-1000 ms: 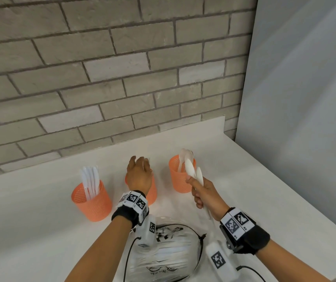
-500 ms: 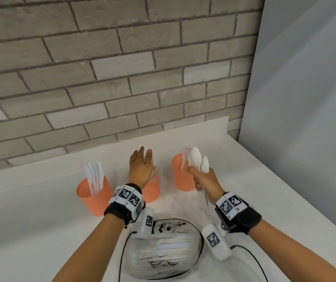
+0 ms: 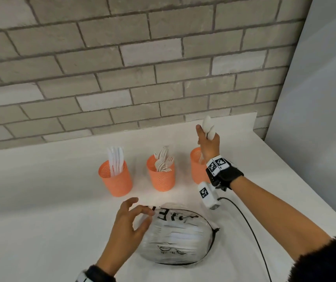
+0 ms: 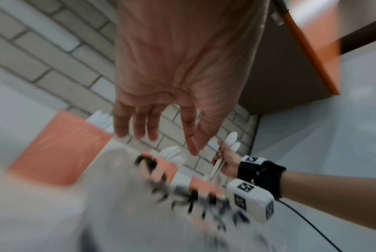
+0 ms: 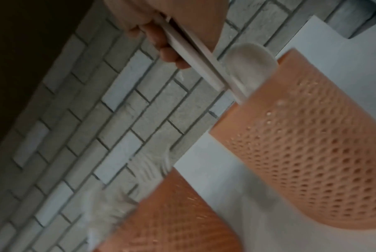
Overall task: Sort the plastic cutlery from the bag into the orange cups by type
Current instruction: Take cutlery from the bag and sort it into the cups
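Note:
Three orange mesh cups stand in a row. The left cup [image 3: 115,178] holds white knives, the middle cup [image 3: 161,176] white forks. The right cup [image 3: 196,165] [image 5: 301,145] is partly hidden behind my right hand [image 3: 205,135], which grips a few white spoons [image 3: 208,127] [image 5: 193,56] upright above it, handle ends near the rim. Another spoon [image 5: 249,63] stands in that cup. My left hand [image 3: 140,212] [image 4: 157,134] hovers, fingers spread and loosely curved, at the upper left edge of the clear cutlery bag [image 3: 179,235]. I cannot tell whether it touches the bag.
The white counter [image 3: 41,210] meets a grey brick wall [image 3: 122,78] behind the cups and a pale panel [image 3: 315,119] on the right. A black cable [image 3: 250,228] runs from my right wrist past the bag.
My left hand left the middle cup and came back to the bag. My right hand carried the spoons up and over the right cup.

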{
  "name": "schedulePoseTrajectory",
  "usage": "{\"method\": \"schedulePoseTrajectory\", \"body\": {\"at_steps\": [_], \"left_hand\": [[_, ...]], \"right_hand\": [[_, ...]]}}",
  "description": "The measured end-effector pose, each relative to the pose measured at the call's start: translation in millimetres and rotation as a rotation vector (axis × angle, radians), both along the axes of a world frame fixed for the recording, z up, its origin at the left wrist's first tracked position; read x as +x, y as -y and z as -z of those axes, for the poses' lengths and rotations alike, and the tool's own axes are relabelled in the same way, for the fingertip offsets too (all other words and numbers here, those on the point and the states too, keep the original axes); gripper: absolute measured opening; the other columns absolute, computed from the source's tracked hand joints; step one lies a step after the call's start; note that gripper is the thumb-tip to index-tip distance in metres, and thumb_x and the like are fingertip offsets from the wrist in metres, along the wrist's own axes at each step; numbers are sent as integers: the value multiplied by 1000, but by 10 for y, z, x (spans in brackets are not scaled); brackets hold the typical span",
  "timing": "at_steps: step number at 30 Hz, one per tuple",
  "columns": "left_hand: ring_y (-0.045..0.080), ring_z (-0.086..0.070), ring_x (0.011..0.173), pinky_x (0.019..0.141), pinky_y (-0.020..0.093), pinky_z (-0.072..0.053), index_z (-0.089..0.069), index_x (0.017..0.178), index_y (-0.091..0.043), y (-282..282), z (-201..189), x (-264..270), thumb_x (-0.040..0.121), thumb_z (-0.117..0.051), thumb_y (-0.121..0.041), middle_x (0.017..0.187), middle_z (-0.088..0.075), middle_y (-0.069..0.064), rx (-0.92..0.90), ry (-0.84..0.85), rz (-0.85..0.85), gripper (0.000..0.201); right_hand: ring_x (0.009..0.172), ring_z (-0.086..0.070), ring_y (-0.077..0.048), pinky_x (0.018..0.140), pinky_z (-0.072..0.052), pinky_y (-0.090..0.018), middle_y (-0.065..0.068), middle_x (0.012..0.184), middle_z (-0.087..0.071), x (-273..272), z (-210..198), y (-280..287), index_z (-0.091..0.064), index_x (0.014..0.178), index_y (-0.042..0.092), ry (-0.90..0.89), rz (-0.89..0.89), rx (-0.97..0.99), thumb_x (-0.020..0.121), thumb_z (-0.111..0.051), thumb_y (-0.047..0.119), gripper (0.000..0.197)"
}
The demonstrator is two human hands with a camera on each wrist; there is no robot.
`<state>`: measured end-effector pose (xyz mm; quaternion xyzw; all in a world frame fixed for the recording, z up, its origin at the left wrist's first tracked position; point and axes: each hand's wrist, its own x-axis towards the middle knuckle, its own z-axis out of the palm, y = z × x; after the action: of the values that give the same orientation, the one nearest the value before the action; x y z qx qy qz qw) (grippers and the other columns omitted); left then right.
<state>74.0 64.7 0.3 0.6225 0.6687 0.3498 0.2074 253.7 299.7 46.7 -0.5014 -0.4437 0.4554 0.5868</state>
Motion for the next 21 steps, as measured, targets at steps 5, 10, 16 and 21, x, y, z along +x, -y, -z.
{"method": "schedulePoseTrajectory", "body": {"at_steps": [5, 10, 16, 21], "left_hand": [[17, -24, 139, 108, 31, -25, -63, 76, -54, 84, 206, 23, 83, -66, -16, 143, -34, 7, -78, -10, -176, 39], [16, -37, 133, 101, 20, -27, -57, 92, -42, 62, 254, 76, 84, -64, -11, 141, -38, 5, -181, 28, -150, 33], [17, -45, 125, 93, 17, -29, -58, 100, -31, 6, 286, 64, 84, -63, -9, 127, -48, 4, -201, 11, -164, 28], [15, -48, 119, 90, 17, -31, -62, 111, -21, -5, 310, 69, 83, -64, -8, 118, -47, -3, -186, 7, -190, 31]], "right_hand": [[65, -55, -18, 71, -46, -31, 3, 62, -55, -39, 252, -101, -56, 68, 18, 70, -30, -40, 81, -67, 36, 25], [63, -54, -15, 50, -44, -9, 6, 69, -55, 15, 385, -70, -57, 99, 15, 166, -39, 98, 83, -62, 4, 21], [87, -53, -14, 78, -44, -23, -5, 98, -54, 121, 453, -169, -41, 131, 18, 394, -125, 201, 81, -60, 0, 56], [127, -44, -34, 109, -27, -42, -19, 133, -51, 251, 496, -234, -62, 118, 10, 1105, -160, 526, 94, -44, 14, 30]]}}
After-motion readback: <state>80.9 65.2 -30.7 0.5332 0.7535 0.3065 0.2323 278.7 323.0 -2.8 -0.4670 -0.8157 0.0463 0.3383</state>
